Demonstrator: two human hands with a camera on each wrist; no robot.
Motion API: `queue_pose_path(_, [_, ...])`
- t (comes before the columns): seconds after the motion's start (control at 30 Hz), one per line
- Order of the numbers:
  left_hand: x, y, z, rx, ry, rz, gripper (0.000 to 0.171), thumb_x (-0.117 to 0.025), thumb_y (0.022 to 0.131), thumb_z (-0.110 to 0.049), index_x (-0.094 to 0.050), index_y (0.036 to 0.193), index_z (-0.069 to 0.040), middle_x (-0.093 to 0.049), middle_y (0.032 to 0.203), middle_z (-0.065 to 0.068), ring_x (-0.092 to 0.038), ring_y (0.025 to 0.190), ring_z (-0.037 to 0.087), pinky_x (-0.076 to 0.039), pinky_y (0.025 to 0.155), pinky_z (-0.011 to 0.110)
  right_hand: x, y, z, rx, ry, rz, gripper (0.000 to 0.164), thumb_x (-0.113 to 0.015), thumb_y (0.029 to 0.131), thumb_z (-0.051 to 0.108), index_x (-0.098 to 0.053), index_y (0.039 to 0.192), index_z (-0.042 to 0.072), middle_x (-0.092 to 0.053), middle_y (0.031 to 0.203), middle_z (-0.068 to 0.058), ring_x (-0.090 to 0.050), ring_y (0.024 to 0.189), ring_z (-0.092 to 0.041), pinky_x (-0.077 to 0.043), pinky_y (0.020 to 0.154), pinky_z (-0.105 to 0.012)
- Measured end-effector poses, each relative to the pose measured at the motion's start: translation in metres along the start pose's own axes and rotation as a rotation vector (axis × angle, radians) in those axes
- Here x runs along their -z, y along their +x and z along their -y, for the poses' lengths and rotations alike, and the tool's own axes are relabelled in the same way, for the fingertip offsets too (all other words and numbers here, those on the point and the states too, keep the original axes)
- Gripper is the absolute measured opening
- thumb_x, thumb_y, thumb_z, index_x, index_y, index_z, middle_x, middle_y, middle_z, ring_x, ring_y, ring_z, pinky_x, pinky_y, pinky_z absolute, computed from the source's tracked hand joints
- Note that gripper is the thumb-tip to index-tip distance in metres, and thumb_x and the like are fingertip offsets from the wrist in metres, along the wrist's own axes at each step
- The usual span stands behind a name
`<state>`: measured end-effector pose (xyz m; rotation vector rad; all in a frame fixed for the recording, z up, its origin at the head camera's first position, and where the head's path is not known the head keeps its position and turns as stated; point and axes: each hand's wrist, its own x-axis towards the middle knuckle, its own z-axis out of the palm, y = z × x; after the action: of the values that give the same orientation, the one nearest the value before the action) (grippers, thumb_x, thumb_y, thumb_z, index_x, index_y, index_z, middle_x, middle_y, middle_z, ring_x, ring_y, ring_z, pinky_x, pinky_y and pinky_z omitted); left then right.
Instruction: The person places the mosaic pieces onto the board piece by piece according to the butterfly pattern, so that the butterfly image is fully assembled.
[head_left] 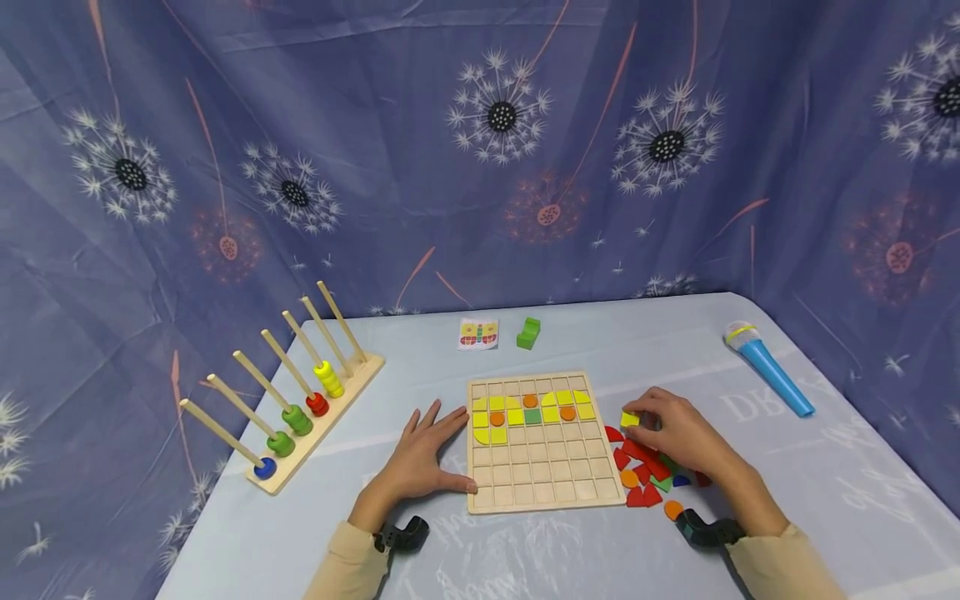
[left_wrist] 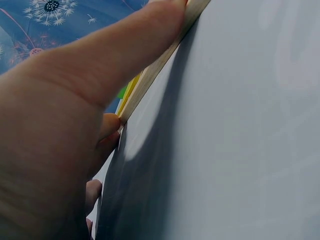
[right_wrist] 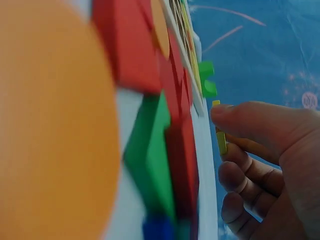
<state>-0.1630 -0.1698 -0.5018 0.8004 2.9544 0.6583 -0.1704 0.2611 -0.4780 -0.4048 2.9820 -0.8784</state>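
In the head view a square wooden grid board (head_left: 543,479) lies on the table. Yellow tiles (head_left: 498,435), orange discs and a green square fill part of its upper rows. My left hand (head_left: 423,462) is spread along the board's left side, thumb and fingertips touching its edge. Between thumb and fingers my right hand (head_left: 678,429) pinches a yellow tile (head_left: 629,419), held just off the board's right edge. The right wrist view shows this yellow tile (right_wrist: 221,142) edge-on. Below that hand lies a loose pile of red pieces (head_left: 643,454), with green, blue and orange ones among them.
A wooden peg rack (head_left: 315,437) with coloured beads stands at the left. Behind the board are a butterfly pattern card (head_left: 478,334) and a green block (head_left: 528,333). A blue toy microphone (head_left: 772,371) lies at the right. Patterned cloth (head_left: 420,208) hangs behind the table.
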Motion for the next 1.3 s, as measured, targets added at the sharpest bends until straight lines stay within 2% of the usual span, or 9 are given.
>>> queue_pose_path(0.23, [-0.001, -0.001, -0.001, -0.005, 0.010, -0.004, 0.113, -0.066, 0.059, -0.082, -0.039, 0.149, -0.019, -0.033, 0.153, -0.009, -0.012, 0.144, 0.031, -0.004, 0.113, 0.056, -0.012, 0.014, 0.020, 0.051, -0.004, 0.028, 0.035, -0.079, 0.079, 0.030, -0.073, 0.110, 0.016, -0.057, 0.093, 0.006, -0.050, 0.079, -0.012, -0.050, 0.070, -0.029])
queue_pose_path(0.47, [-0.001, 0.000, -0.001, -0.015, 0.030, -0.008, 0.112, -0.065, 0.060, -0.082, -0.038, 0.149, -0.019, -0.033, 0.153, -0.007, -0.012, 0.144, 0.031, -0.005, 0.112, 0.057, -0.025, 0.024, 0.036, 0.142, 0.024, 0.056, 0.034, -0.079, 0.081, 0.028, -0.073, 0.111, 0.014, -0.055, 0.093, 0.007, -0.049, 0.075, -0.011, -0.046, 0.063, -0.025])
queue_pose_path(0.73, [-0.002, -0.001, -0.001, -0.005, 0.023, -0.007, 0.112, -0.065, 0.060, -0.083, -0.038, 0.150, -0.021, -0.034, 0.153, -0.008, -0.012, 0.144, 0.030, -0.003, 0.113, 0.055, -0.034, 0.036, 0.058, 0.180, 0.040, 0.068, 0.031, -0.079, 0.081, 0.025, -0.074, 0.110, 0.016, -0.055, 0.092, 0.008, -0.048, 0.076, -0.011, -0.044, 0.065, -0.028])
queue_pose_path(0.9, [-0.003, -0.001, 0.000, 0.003, 0.026, 0.000, 0.112, -0.064, 0.060, -0.083, -0.037, 0.150, -0.022, -0.032, 0.153, -0.010, -0.010, 0.145, 0.028, -0.003, 0.113, 0.054, -0.040, 0.042, 0.068, 0.236, 0.015, 0.068, 0.030, -0.078, 0.081, 0.025, -0.073, 0.109, 0.015, -0.055, 0.092, 0.007, -0.048, 0.074, -0.011, -0.044, 0.065, -0.028])
queue_pose_path(1.3, [-0.002, 0.000, 0.000, 0.006, 0.033, 0.008, 0.113, -0.064, 0.060, -0.084, -0.037, 0.150, -0.022, -0.032, 0.153, -0.008, -0.010, 0.145, 0.028, -0.002, 0.113, 0.053, -0.054, 0.055, 0.091, 0.286, -0.005, 0.078, 0.027, -0.077, 0.082, 0.025, -0.073, 0.108, 0.019, -0.054, 0.090, 0.008, -0.047, 0.070, -0.009, -0.043, 0.062, -0.027])
